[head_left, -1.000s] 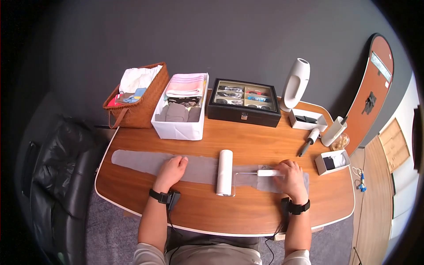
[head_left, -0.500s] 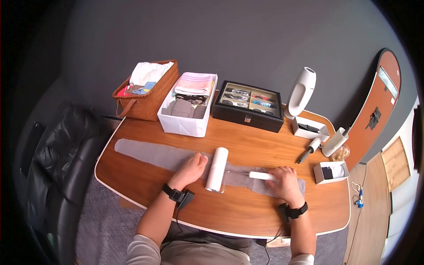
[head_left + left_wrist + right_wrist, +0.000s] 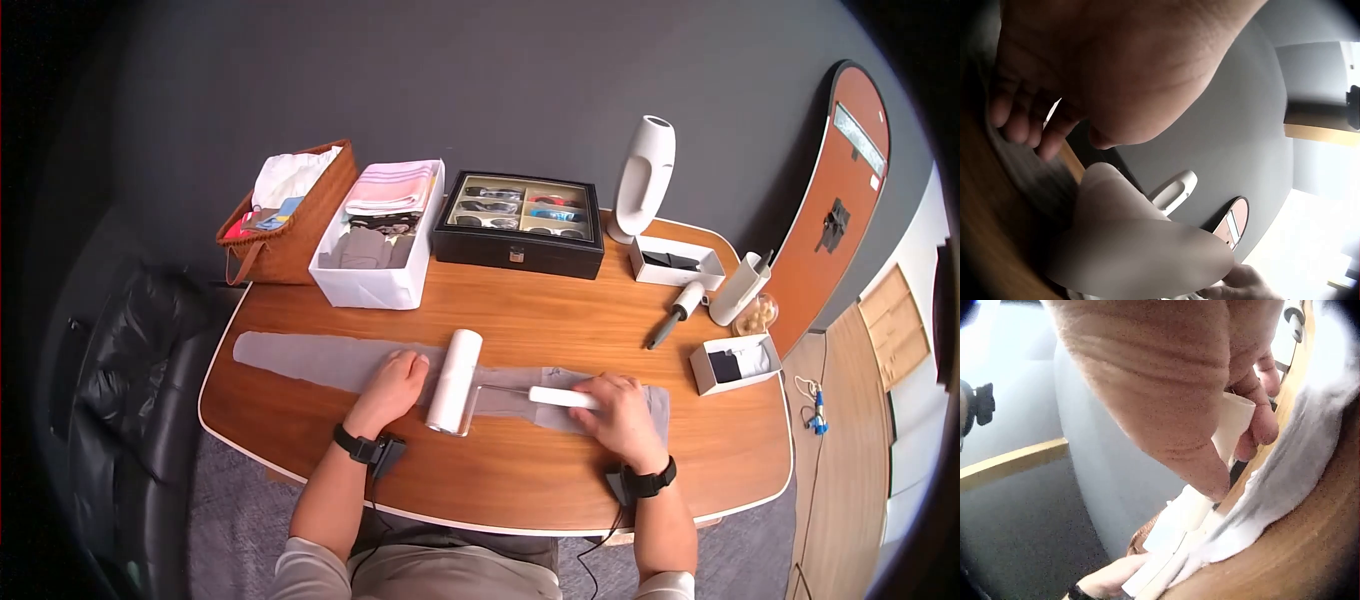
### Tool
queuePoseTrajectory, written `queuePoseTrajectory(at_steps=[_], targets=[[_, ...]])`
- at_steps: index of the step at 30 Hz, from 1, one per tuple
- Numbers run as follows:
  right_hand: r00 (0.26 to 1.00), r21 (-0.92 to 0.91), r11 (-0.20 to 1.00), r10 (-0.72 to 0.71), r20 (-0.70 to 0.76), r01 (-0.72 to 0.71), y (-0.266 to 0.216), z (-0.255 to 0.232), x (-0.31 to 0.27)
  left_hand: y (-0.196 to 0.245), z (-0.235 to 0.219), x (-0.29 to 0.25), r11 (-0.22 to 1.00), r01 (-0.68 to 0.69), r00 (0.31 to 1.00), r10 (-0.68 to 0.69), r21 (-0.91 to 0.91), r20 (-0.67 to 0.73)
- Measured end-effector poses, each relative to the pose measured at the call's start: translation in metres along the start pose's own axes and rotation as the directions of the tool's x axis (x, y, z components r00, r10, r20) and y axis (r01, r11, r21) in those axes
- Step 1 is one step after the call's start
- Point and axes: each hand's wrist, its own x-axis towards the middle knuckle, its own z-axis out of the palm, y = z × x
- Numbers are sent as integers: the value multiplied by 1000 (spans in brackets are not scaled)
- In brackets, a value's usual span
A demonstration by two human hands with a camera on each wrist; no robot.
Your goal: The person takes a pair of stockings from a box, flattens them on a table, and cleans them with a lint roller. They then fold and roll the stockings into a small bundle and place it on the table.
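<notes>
A long sheer grey fabric strip [image 3: 300, 358] lies flat across the table. The left hand [image 3: 392, 388] rests on it with relaxed, slightly bent fingers, also seen in the left wrist view, where the palm [image 3: 1129, 75] fills the top. Just right of that hand, a wide white lint roller [image 3: 455, 382] lies across the fabric at a slant. The right hand [image 3: 622, 418] grips the roller's white handle [image 3: 564, 397] above the strip's right part. In the right wrist view, the thumb and fingers of the right hand [image 3: 1172, 381] wrap the handle [image 3: 1233, 425].
Behind stand a wicker basket [image 3: 300, 235], a white bin of folded cloths [image 3: 375, 288], a black glasses case [image 3: 520, 256] and a white upright device [image 3: 643, 185]. At right are small white boxes [image 3: 707, 375], a smaller lint roller [image 3: 687, 300] and a glass jar [image 3: 757, 315].
The wide roller has moved left along the fabric, close to the left hand, with the right hand following on its handle. The head view has also shifted.
</notes>
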Motion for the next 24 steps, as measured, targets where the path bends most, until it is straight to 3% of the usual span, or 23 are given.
queuePoseTrajectory(at_steps=[4, 8, 11, 13, 16, 17, 19, 20, 24], targets=[[988, -46, 987, 157, 9, -156, 35, -23, -12, -6, 3, 0, 999, -47, 999, 46, -22, -25], [954, -51, 954, 293, -54, -296, 62, -50, -27, -2, 4, 0, 1000, 13, 1000, -13, -16, -15], [965, -103, 962, 246, -95, -255, 63, -52, -27, 7, 2, 0, 1000, 9, 1000, -9, 18, 5], [965, -1, 967, 255, -55, -255, 53, -46, -22, 14, 1, -2, 998, -20, 1000, 20, 54, 0], [983, 101, 978, 184, 1, -183, 42, -36, -16, 49, 3, -6, 1000, -13, 1000, 13, -6, -3], [989, 129, 981, 144, 18, -145, 40, -34, -14, 55, 10, -7, 994, -33, 999, 37, -107, 33], [983, 149, 972, 173, 57, -179, 36, -37, -13, 66, 24, -7, 950, -62, 991, 95, -307, 92], [979, 145, 969, 191, 65, -199, 37, -40, -15, 64, 33, -3, 930, -6, 980, 77, -368, 181], [914, 156, 901, 391, 108, -404, 62, -58, -30, 62, 49, -2, 967, -69, 986, 103, -245, 130]])
